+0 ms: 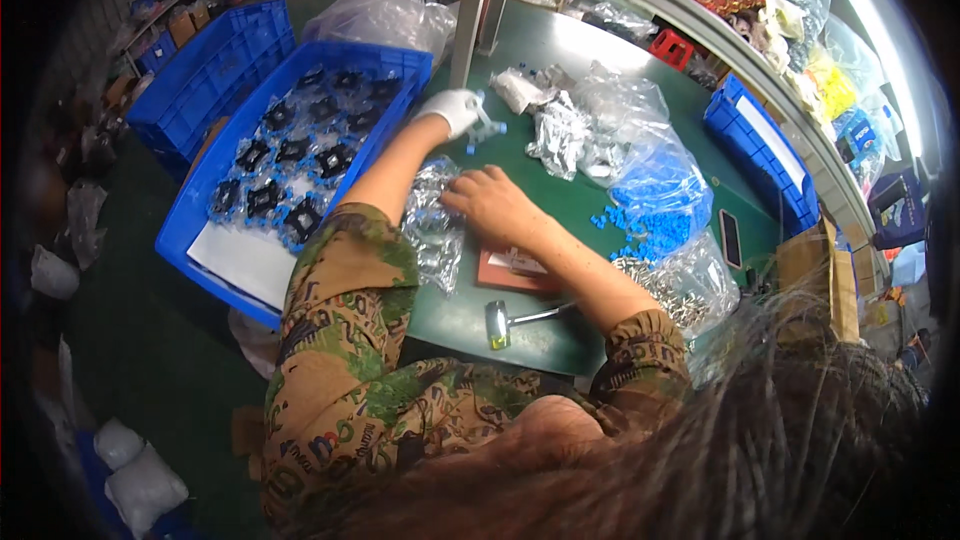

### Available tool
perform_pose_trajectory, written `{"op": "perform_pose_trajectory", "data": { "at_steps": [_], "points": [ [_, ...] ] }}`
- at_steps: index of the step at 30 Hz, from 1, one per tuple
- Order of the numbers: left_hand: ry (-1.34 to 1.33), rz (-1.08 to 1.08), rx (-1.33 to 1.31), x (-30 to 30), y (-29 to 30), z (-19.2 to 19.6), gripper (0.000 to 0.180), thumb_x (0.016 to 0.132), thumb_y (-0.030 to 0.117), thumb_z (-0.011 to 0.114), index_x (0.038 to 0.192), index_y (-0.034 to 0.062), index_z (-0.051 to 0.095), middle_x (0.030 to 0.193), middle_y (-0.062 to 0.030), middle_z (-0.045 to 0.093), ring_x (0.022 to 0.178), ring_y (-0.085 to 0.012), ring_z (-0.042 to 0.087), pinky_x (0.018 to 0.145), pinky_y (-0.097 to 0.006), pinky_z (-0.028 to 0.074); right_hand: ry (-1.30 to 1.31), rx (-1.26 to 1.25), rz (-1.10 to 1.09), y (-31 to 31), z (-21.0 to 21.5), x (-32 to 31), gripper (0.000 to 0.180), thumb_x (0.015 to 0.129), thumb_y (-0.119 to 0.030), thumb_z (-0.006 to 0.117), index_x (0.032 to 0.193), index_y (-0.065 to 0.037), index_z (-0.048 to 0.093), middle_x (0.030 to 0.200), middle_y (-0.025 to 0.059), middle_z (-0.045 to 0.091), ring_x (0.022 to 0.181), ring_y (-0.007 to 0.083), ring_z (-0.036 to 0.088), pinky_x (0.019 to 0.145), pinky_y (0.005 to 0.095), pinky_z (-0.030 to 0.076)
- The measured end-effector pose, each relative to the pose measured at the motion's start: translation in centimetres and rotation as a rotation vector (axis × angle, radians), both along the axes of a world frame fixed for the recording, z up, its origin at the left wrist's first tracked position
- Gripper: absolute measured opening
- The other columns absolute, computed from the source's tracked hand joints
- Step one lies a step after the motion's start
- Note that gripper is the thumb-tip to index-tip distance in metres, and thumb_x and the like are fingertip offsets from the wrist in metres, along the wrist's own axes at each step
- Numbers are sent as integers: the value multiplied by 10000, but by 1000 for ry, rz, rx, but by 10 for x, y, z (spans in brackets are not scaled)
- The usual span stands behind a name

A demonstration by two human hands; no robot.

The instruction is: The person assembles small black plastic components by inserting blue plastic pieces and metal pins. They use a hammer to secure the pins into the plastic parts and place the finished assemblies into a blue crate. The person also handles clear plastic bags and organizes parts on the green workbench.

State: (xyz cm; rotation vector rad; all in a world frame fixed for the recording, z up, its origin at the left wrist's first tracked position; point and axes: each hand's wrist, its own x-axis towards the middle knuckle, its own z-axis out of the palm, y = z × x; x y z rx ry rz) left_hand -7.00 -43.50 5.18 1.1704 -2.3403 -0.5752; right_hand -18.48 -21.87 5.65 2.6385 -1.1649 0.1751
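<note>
My left hand (455, 108), in a white glove, is stretched out over the green table (560, 40) and pinches a small grey and blue part (487, 129). My bare right hand (495, 202) lies knuckles-up at the mouth of a clear bag of small shiny parts (432, 235). Its fingertips curl down into the bag and are hidden. A brown flat block (515, 272) lies just below that hand.
A blue crate (215, 202) with several black and blue assemblies sits to the left, with a second blue crate (215, 60) behind it. Bags of blue bits (655, 202) and metal screws (685, 285), silver bags (560, 135), a small hammer (500, 324), a phone (730, 238) and a white post (467, 35) crowd the table.
</note>
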Motion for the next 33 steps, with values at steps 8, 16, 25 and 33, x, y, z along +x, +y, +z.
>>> {"op": "perform_pose_trajectory", "data": {
  "at_steps": [8, 16, 25, 33],
  "points": [
    [496, 12, 358, 103, 91, 3, 544, 979, 177, 667, 1450, -65, 543, 1312, -132, 675, 1106, -172, 647, 977, -306, 510, -173, -13, 9, 2, -11, -7, 395, 904, -114, 621, 1292, -157, 683, 1230, 82, 670, 1182, 276, 636, 977, 437, 478],
    [383, -27, 319, 119, 114, -42, 515, 1007, 225, 651, 1436, -44, 556, 1371, -203, 663, 1242, -269, 651, 1062, -349, 499, -179, 110, -12, 0, -7, -13, 338, 906, -97, 620, 1238, -97, 685, 1205, 99, 671, 1177, 274, 648, 990, 417, 479],
    [225, -45, 236, 123, 107, -53, 527, 966, 230, 635, 1436, 0, 570, 1390, -212, 649, 1273, -309, 641, 1075, -373, 495, -559, 493, 5, -12, -11, -30, 306, 904, -103, 616, 1173, -109, 762, 1494, 176, 585, 1322, 359, 593, 1120, 447, 468],
    [-34, 88, -26, 109, 122, -33, 496, 950, 291, 583, 1404, 96, 628, 1269, -235, 677, 1185, -394, 648, 1039, -448, 509, -706, 697, -46, -26, -10, -44, 204, 861, -86, 581, 903, -27, 772, 1436, 176, 644, 1332, 305, 603, 1110, 373, 468]
  ]
}}
